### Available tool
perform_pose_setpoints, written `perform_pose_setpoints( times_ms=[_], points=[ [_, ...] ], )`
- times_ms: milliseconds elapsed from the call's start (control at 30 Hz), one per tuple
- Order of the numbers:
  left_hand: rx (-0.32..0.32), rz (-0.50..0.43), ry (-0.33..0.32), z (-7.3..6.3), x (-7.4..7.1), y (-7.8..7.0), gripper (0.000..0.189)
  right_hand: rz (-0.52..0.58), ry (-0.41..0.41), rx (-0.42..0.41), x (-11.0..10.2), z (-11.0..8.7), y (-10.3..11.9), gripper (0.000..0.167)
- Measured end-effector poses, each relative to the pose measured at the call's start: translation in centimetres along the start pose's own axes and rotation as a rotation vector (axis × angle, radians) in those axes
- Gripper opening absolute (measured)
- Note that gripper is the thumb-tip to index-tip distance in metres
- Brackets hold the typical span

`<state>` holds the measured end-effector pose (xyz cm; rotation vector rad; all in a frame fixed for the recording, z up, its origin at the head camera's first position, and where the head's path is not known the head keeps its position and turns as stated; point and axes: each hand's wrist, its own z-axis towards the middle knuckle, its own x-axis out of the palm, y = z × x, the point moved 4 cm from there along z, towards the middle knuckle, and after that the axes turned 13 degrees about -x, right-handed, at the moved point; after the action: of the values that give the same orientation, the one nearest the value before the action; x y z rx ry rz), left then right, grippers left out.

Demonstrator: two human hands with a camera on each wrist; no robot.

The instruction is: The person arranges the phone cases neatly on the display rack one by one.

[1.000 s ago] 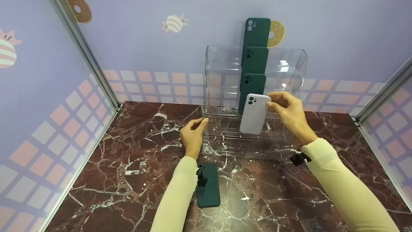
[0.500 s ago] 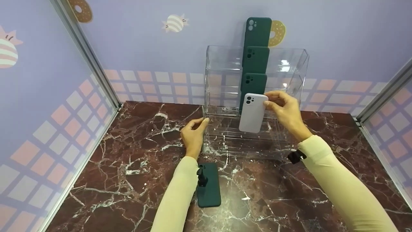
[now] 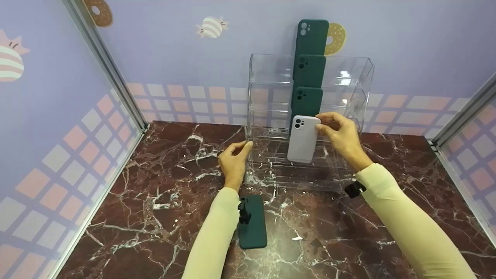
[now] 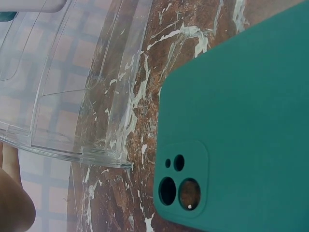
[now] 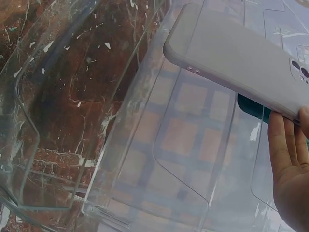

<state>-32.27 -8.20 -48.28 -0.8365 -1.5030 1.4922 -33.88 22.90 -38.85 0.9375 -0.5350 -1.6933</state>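
A pale lilac-white phone case (image 3: 302, 140) is pinched at its upper right edge by my right hand (image 3: 343, 135), thumb in front. It stands nearly upright before the tiers of a clear plastic display rack (image 3: 271, 69). In the right wrist view the white case (image 5: 231, 55) overlaps the clear tiers. My left hand (image 3: 234, 161) grips the rack's left side edge between thumb and fingers; in the left wrist view the thumb (image 4: 17, 208) is beside that edge. Several dark green phone cases (image 3: 310, 97) stand one above another in the tiers behind.
Another green phone case (image 3: 254, 228) lies flat on the dark red marbled table (image 3: 162, 240), partly under the left wrist's camera mount; it looms large in the left wrist view. A purple patterned wall (image 3: 174, 58) closes the back, with panels at both sides.
My right hand has moved a little left with the white case, which now sits slightly lower at the front of the rack. The left hand keeps its hold on the rack.
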Motion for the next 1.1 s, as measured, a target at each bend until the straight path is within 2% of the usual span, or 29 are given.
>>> perform_pose_setpoints(
  times_ms=[367,633,967,1100],
  points=[
    [-0.010,0.007,-0.008,0.0,0.1,-0.1,0.017,-0.040,0.004,-0.004,0.1,-0.1,-0.1,0.027],
    [-0.017,0.001,-0.009,0.1,0.1,0.1,0.016,-0.001,-0.002,0.003,0.2,-0.4,-0.4,0.030],
    [-0.008,0.016,-0.010,0.0,0.1,0.1,0.016,0.028,-0.039,0.003,-0.1,-0.8,-0.6,0.034],
    [-0.006,0.013,-0.011,0.0,0.1,0.1,0.016,0.001,-0.059,-0.002,-0.3,-1.2,-0.3,0.032]
  ],
)
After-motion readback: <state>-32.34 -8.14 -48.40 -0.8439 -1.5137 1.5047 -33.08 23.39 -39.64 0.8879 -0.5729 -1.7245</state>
